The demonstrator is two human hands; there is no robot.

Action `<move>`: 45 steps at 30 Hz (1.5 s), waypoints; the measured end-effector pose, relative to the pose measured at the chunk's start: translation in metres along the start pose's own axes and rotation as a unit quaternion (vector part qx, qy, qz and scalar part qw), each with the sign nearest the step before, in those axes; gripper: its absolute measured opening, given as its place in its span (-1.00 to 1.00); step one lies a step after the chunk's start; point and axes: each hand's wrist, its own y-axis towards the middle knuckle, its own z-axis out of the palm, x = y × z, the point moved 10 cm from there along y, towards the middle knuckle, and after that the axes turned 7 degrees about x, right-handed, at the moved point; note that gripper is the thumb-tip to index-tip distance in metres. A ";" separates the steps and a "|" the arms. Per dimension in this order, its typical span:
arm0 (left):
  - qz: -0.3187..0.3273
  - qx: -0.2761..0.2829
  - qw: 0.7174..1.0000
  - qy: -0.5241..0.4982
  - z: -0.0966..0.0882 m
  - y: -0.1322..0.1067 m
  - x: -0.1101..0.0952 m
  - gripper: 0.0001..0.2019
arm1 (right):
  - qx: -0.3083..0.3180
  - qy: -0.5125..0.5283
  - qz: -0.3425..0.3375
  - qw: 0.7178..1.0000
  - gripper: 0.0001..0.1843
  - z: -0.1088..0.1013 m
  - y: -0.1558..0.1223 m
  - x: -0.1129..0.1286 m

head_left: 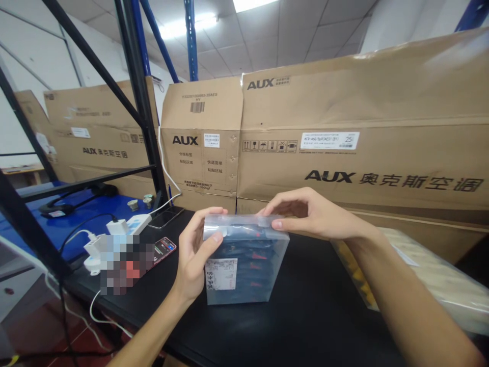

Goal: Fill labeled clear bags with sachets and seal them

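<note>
A clear plastic bag [246, 265] packed with dark items and bearing a white label stands upright on the black table [313, 316], near its front middle. My left hand [194, 255] grips the bag's left side, thumb across the front near the top. My right hand [309, 214] pinches the top edge of the bag at its right corner, fingers curled over the seal.
Large brown AUX cartons [344, 142] form a wall behind the table. A big bag of yellow items [428, 275] lies to the right. To the left sit a phone [164, 250], a white power strip with chargers [118, 229], cables, and a black and blue rack frame [141, 97].
</note>
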 end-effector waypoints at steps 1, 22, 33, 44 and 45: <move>-0.003 0.003 1.000 0.000 0.001 -0.001 0.001 -0.62 | 0.000 -0.003 0.000 1.000 -0.70 0.000 0.000 0.000; -0.031 -0.017 0.997 -0.070 0.001 -0.003 0.000 -0.60 | -0.005 -0.062 0.008 0.998 -0.68 -0.010 -0.001 0.006; -0.060 -0.026 0.993 -0.095 -0.007 0.007 0.000 -0.67 | -0.143 -0.152 -0.020 0.978 -0.62 0.005 -0.001 0.038; -0.051 -0.019 0.996 -0.073 -0.011 0.004 0.002 -0.75 | -0.194 -0.283 -0.111 0.932 -0.87 0.060 0.006 0.071; -0.049 -0.016 0.996 -0.069 -0.011 0.004 0.002 -0.75 | -0.194 -0.278 -0.108 0.934 -0.88 0.059 0.006 0.070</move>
